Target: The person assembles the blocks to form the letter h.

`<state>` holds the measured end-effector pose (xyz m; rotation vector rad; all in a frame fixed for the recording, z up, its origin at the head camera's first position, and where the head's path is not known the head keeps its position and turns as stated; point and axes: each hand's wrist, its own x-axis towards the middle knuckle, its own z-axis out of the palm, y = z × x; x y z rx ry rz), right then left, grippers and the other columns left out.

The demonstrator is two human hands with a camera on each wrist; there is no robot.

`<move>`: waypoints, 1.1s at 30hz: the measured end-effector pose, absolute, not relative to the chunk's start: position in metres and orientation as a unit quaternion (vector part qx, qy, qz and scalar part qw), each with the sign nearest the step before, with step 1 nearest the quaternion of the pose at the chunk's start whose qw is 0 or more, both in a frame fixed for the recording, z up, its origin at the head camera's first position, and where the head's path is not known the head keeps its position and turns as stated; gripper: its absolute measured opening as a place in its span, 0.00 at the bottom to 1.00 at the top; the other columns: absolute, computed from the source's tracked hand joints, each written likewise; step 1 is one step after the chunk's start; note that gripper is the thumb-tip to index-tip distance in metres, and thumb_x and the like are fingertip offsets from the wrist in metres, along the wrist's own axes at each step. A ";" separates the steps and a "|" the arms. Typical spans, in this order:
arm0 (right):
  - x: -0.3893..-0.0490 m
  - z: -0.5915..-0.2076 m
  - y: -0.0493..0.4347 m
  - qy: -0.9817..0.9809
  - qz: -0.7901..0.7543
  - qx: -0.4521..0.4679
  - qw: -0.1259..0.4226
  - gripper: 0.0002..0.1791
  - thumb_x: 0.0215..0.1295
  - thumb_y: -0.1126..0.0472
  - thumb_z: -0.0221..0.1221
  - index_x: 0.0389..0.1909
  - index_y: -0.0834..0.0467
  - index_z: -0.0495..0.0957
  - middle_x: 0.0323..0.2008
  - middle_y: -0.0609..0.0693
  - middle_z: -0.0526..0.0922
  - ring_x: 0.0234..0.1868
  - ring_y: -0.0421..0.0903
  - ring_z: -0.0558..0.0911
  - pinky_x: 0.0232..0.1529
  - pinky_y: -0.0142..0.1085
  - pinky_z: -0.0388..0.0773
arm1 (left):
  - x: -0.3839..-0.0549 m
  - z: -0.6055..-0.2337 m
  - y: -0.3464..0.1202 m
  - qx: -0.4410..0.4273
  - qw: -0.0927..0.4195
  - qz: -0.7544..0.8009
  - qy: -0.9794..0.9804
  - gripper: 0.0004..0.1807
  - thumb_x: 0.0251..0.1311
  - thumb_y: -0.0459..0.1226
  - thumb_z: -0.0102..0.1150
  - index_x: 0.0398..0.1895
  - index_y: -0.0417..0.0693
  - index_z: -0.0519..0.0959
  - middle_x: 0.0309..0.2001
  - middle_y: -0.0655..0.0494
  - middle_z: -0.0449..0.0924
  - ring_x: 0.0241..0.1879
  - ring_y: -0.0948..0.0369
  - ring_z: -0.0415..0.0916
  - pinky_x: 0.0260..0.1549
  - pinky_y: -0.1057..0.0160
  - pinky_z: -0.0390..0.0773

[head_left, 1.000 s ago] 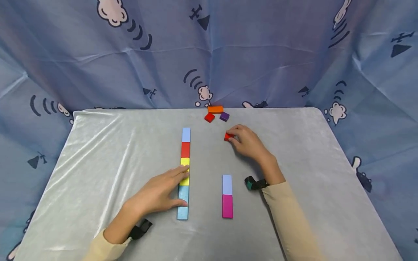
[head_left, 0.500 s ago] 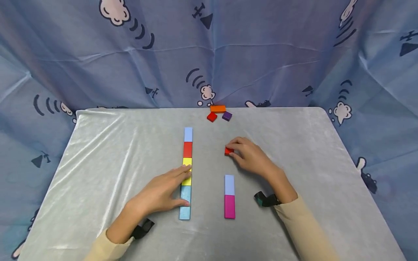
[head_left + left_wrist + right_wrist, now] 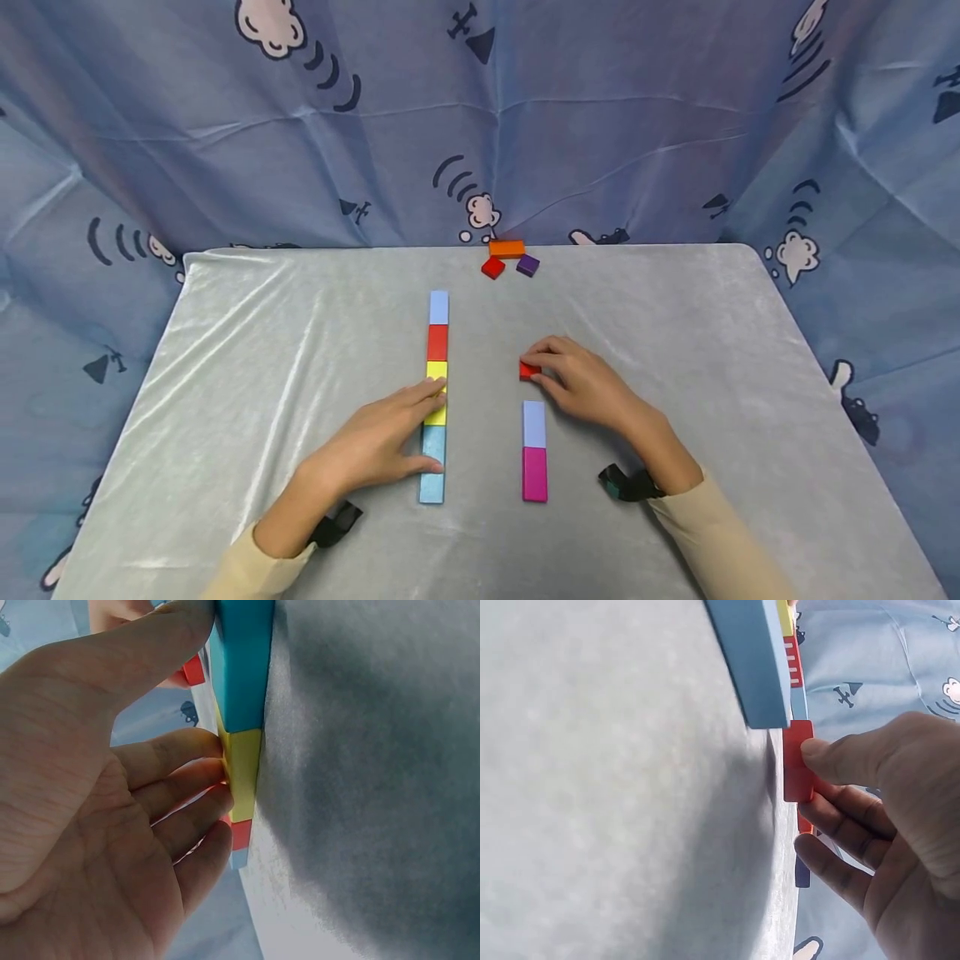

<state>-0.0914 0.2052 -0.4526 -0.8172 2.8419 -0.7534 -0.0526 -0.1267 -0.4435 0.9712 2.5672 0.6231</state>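
Observation:
My right hand (image 3: 588,385) pinches a small red block (image 3: 527,372) between thumb and fingers, just beyond the far end of a short column. That column is a light blue block (image 3: 534,423) joined end to end with a magenta block (image 3: 535,475). To the left runs a longer column of light blue, red (image 3: 437,342), yellow (image 3: 437,415) and turquoise (image 3: 432,489) blocks. Along its left side my left hand (image 3: 375,437) lies with extended fingers, fingertips touching the yellow part and thumb on the turquoise part. The left wrist view shows those fingertips against the yellow block (image 3: 244,776).
At the table's far edge lie an orange block (image 3: 507,249), another red block (image 3: 492,267) and a purple block (image 3: 528,265). A pale cloth covers the table (image 3: 247,375), and a patterned blue curtain (image 3: 600,125) hangs behind it. Black cameras sit at both wrists.
My right hand has brought the small red block nearer, toward the short column's far end. My left hand keeps its place on the long column. The whole head view has shifted slightly.

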 end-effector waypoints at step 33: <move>-0.058 -0.458 0.203 0.936 -0.234 -0.258 0.043 0.19 0.75 0.64 0.62 0.63 0.59 0.84 0.60 0.51 0.84 0.62 0.48 0.82 0.65 0.49 0.84 | -0.053 -0.443 -0.128 0.344 0.165 0.209 0.900 0.49 0.57 0.53 0.78 0.77 0.40 0.70 0.82 0.47 0.64 0.81 0.48 0.64 0.77 0.45 0.71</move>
